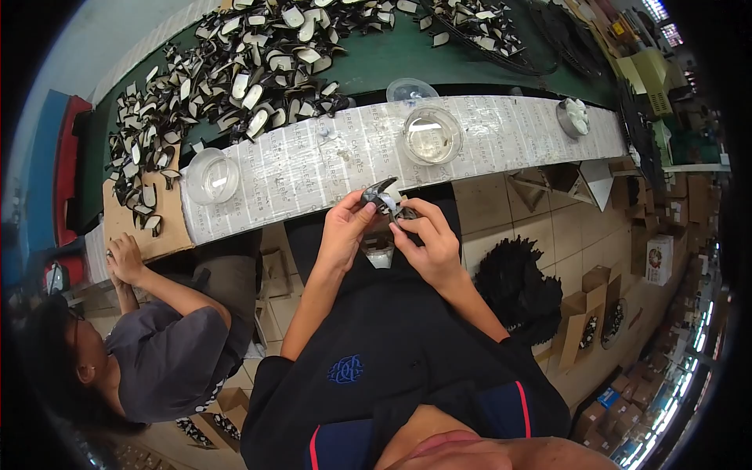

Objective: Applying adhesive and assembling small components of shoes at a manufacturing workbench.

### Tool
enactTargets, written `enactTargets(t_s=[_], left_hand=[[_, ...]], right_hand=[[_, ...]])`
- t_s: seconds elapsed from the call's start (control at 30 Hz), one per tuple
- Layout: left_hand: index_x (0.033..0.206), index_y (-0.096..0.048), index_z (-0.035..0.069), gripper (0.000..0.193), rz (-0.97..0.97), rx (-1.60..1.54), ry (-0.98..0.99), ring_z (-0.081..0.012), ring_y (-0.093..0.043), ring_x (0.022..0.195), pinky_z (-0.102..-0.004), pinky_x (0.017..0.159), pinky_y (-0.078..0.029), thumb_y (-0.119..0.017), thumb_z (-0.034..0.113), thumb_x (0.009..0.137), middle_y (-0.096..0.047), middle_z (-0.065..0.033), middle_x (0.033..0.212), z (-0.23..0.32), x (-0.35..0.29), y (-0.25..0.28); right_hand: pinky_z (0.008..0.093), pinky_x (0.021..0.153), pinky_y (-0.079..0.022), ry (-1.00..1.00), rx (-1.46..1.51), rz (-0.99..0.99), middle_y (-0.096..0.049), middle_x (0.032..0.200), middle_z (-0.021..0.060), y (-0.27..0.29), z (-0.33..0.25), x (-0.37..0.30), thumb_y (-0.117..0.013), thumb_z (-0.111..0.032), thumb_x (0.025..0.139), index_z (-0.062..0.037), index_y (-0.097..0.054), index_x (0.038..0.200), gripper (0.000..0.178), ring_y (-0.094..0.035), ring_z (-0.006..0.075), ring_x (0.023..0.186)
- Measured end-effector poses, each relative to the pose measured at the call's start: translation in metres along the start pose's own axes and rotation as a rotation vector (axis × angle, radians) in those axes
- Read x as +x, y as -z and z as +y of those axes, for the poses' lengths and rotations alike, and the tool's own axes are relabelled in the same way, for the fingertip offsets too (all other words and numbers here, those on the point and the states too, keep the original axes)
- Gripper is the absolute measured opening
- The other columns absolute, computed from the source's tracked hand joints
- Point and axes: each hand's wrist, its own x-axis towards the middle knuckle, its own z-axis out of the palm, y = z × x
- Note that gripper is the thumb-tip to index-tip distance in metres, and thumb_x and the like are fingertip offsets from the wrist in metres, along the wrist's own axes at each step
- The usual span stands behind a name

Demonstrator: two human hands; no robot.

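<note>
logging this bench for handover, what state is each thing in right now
left hand: closed on black piece
right hand: fingers pinched at that piece
black piece: held up, tilted
middle clear bowl: uncovered, contents unclear
left clear bowl: uncovered, contents unclear
metal cup: filled with white rounded things
heaped pieces: loose, jumbled

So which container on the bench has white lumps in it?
The small grey container, right of the clear tubs; it alone is heaped with white lumps.
</note>
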Motion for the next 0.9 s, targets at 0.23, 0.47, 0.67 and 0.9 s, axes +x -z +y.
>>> enactTargets(t_s=[0.23,0.47,0.67,0.9], left_hand=[[0.121,-0.056,-0.002,0.028,-0.009,0.022,-0.004,-0.0147,-0.063,0.099,-0.0299,0.089,-0.053,-0.059,0.01,0.096,-0.065,-0.0072,0.109,-0.001,-0.001,0.008],[0.121,-0.055,-0.002,0.029,-0.02,0.056,-0.005,-0.0157,-0.063,0.1,-0.0319,0.091,-0.054,-0.059,0.011,0.096,-0.064,-0.0071,0.11,-0.002,0.002,0.015],[0.119,-0.056,-0.001,0.026,-0.042,0.045,-0.009,-0.0153,-0.063,0.1,-0.0318,0.091,-0.054,-0.059,0.01,0.096,-0.065,-0.0067,0.109,0.001,0.0,0.008],[0.117,-0.057,-0.001,0.024,-0.032,0.054,0.029,-0.0132,-0.063,0.095,-0.0284,0.087,-0.054,-0.061,0.009,0.095,-0.064,-0.0068,0.106,0.007,-0.004,-0.003]], right_hand=[[0.0307,0.075,-0.054,-0.068,0.086,0.014,-0.064,0.108,0.0178,0.011,-0.006,0.001,-0.075,0.002,0.075,0.0015,-0.063,0.088,0.018,-0.066,0.0273,0.091],[0.0293,0.078,-0.053,-0.284,0.414,0.117,-0.065,0.108,0.0172,0.022,-0.01,-0.003,-0.074,0.003,0.077,0.0019,-0.062,0.087,0.016,-0.065,0.0221,0.091],[0.0311,0.078,-0.054,-0.126,0.121,0.072,-0.064,0.109,0.0173,0.02,0.003,0.007,-0.073,0.004,0.078,0.0016,-0.062,0.088,0.015,-0.066,0.0261,0.091],[0.0308,0.067,-0.055,-0.033,0.034,-0.06,-0.063,0.111,0.0159,0.016,0.002,0.011,-0.074,0.002,0.077,0.0013,-0.062,0.089,0.017,-0.067,0.0251,0.083]])
